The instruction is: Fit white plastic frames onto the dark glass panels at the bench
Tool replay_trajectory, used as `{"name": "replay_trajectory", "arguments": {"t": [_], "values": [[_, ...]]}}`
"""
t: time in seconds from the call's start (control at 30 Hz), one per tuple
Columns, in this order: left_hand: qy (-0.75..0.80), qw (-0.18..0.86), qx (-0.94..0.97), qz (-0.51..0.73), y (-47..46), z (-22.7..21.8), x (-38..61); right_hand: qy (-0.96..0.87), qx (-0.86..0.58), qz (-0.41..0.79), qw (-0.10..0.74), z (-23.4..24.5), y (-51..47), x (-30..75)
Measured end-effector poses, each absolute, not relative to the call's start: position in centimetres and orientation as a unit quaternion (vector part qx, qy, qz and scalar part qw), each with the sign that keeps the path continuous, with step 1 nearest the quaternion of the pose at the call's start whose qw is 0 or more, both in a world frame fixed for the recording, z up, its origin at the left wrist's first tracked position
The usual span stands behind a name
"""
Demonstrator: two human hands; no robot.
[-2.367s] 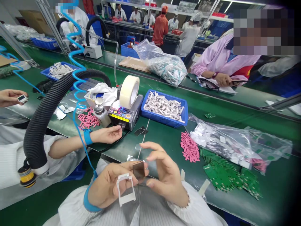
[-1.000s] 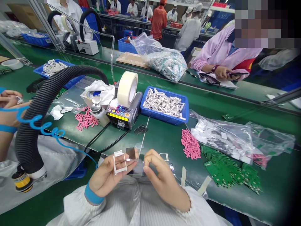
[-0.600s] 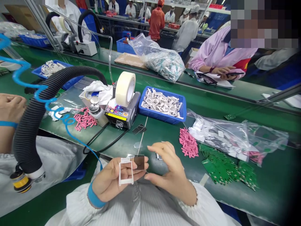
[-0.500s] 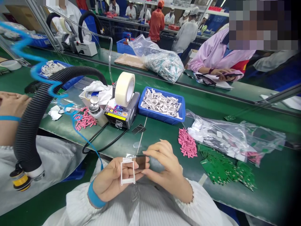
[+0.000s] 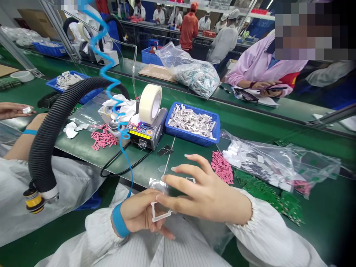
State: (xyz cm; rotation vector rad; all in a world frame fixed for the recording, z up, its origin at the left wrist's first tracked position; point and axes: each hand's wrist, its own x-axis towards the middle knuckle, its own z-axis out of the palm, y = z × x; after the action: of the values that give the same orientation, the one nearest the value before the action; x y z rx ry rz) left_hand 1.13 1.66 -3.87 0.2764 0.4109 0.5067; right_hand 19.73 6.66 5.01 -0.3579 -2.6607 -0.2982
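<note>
Two hands meet at the belt [image 5: 194, 142] edge: left hand [image 5: 139, 215] grips a white frame [image 5: 160, 218], right hand [image 5: 205, 194] open atop it.

The frame [image 5: 162, 217] in my left hand [image 5: 139, 213] looks like white moulded plastic, smooth and matt. My right sleeve [image 5: 267, 237] is white cloth with a fine stripe. The counter [image 5: 194, 157] has a green matt surface, part of it under a clear glossy film [image 5: 83, 118]. The hose [image 5: 52, 126] is black ribbed plastic, and the tray [image 5: 191, 139] is smooth blue plastic. The bags [image 5: 267, 163] are thin, clear, crinkled and shiny. The tape roll [image 5: 150, 103] looks cream and dull.
</note>
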Motion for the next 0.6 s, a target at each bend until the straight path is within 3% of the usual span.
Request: {"name": "replay_trajectory", "arguments": {"t": [0.3, 0.6], "values": [[0.233, 0.936, 0.114, 0.238, 1.3, -2.2, 1.1, -0.994, -0.056, -0.022, 0.092, 5.8, 6.8, 19.2], [0.241, 0.921, 0.093, 0.292, 1.3, -4.6, 1.4, -0.97, -0.206, 0.059, 0.115, 1.9, 3.2, 20.4]]}}
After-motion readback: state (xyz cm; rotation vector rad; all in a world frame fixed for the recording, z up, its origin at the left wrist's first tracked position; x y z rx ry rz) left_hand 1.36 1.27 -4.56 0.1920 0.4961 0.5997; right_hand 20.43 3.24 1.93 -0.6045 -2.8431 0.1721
